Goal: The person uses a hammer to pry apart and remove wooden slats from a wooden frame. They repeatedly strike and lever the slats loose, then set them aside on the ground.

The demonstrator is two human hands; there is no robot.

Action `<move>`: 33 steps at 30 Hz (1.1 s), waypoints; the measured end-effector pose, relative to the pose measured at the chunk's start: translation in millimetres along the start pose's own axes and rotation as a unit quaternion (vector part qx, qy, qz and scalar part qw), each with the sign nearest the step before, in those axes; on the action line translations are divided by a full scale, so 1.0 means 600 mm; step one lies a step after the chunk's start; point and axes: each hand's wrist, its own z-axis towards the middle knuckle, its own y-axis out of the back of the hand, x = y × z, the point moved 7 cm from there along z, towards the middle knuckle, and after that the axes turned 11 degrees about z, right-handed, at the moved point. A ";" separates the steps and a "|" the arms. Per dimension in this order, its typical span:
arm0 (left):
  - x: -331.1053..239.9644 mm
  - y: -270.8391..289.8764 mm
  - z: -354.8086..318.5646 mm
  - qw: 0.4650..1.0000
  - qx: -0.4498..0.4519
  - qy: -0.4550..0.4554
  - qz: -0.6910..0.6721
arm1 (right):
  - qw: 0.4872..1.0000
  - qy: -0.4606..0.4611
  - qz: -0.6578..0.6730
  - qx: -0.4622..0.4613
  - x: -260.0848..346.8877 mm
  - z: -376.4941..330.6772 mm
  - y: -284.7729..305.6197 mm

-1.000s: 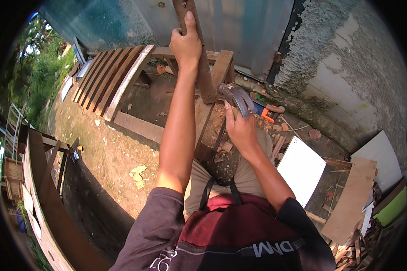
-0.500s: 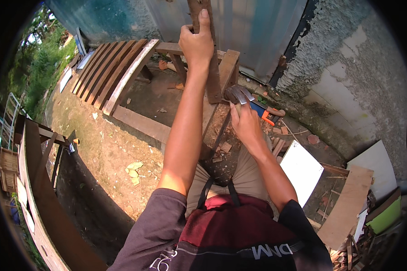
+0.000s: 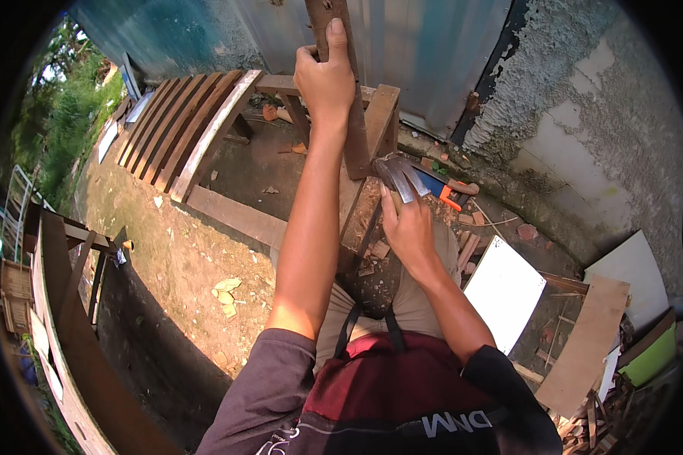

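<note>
My left hand (image 3: 325, 85) is wrapped round a brown wooden plank (image 3: 355, 152), thumb lying along its face. The plank stands on end or leans, its lower end at the corner of a wooden bench frame (image 3: 235, 212). In my right hand (image 3: 412, 231) is a claw hammer (image 3: 399, 176), gripped by the handle close below the head. Its head is right beside the plank's lower end, claws pointing toward me; whether it touches the wood I cannot tell. Dark wooden slats (image 3: 176, 125) cover the frame's far left part.
Beyond the hammer lies a handsaw (image 3: 449, 191) with a blue blade and orange-and-black handle. To the right are a white panel (image 3: 504, 293), a brown board (image 3: 584, 345) and scrap wood. A corrugated metal sheet (image 3: 425, 68) stands behind the frame. A curved wooden piece (image 3: 91, 341) is at left.
The hammer head has tipped, so its claws now point more toward me and show longer. My left hand keeps its hold on the plank, which has shifted only slightly.
</note>
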 end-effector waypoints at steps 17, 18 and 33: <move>-0.024 -0.012 0.017 0.991 0.109 -0.025 -0.071 | 0.995 0.081 0.054 -0.038 -0.082 0.055 0.037; -0.025 -0.014 0.018 0.992 0.098 -0.039 -0.073 | 0.991 0.114 0.033 -0.062 -0.072 0.058 0.035; -0.012 -0.003 0.024 0.987 0.152 -0.012 -0.052 | 0.994 0.097 0.015 0.044 -0.056 0.101 -0.024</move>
